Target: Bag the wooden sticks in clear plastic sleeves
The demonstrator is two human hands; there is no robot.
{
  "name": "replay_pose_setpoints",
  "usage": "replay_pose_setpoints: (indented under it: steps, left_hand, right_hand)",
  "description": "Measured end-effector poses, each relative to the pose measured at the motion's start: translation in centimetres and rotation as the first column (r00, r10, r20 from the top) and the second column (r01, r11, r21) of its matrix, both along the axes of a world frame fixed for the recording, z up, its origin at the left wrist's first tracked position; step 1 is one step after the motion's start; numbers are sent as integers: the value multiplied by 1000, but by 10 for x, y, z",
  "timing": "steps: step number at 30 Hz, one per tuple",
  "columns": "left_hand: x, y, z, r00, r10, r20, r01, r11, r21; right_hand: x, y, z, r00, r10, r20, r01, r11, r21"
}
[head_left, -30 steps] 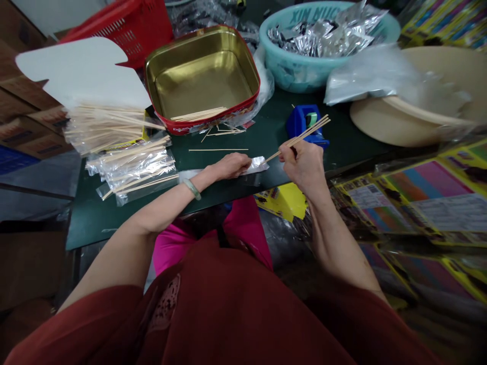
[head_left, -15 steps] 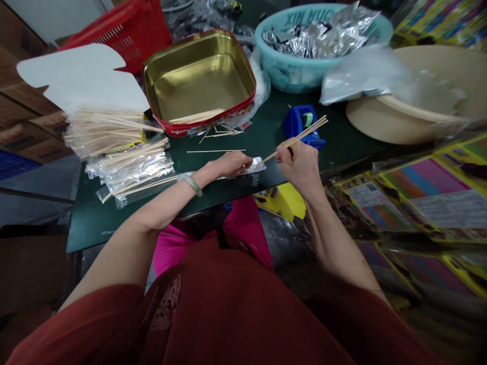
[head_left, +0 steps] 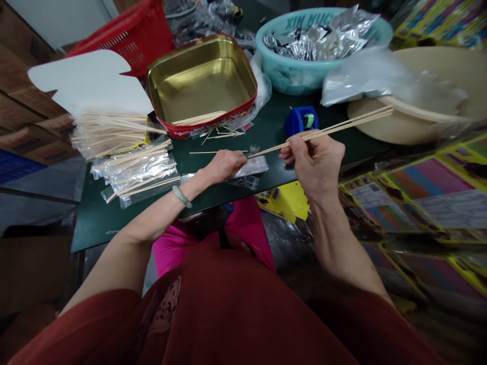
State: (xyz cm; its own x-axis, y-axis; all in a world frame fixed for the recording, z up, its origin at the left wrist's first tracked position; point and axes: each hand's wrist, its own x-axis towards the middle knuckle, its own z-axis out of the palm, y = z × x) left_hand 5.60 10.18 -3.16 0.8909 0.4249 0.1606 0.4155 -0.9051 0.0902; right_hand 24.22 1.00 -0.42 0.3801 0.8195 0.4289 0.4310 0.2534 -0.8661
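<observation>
My right hand (head_left: pixel 317 159) is closed around a few thin wooden sticks (head_left: pixel 353 120), which slant up to the right past its knuckles. Their lower left ends meet the fingertips of my left hand (head_left: pixel 227 166), which is closed on them. Clear plastic bags (head_left: pixel 253 167) lie flat on the dark green table beneath and beside my left fingers. Just behind that hand a single stick (head_left: pixel 213 152) rests on the table. To the left are clear bags filled with sticks (head_left: pixel 137 167), in a pile.
Behind my hands stands a red tin (head_left: pixel 247 104), gold inside, with loose sticks in it. A blue tape dispenser (head_left: pixel 292 121) sits near my right hand. Farther back are a turquoise basin (head_left: pixel 292 76) of silver packets, a beige basin (head_left: pixel 365 126) and a red basket (head_left: pixel 125 43).
My right hand has moved right and turned, and the sticks now lie flatter and show more length. The left hand has shifted slightly left, from the plastic bag to the stick ends.
</observation>
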Motion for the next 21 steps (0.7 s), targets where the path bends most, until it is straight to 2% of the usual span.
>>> replay_pose_setpoints:
  steps: [5,10,17,21]
  left_hand:
    - [-1,-11,8,996,18,-90,-12,997,71]
    - [-2,-12,4,990,74,-117,-60,991,124]
    - [3,-15,-2,979,119,-166,-108,992,71]
    - [3,-15,-8,986,108,-129,-97,991,89]
  right_hand:
    - [-2,0,5,998,51,46,-47,995,-87]
    - [3,-5,9,992,47,121,-33,992,-119]
    - [-8,-19,17,998,-40,52,38,999,36]
    - [-10,-17,8,995,-3,100,5,1000,-25]
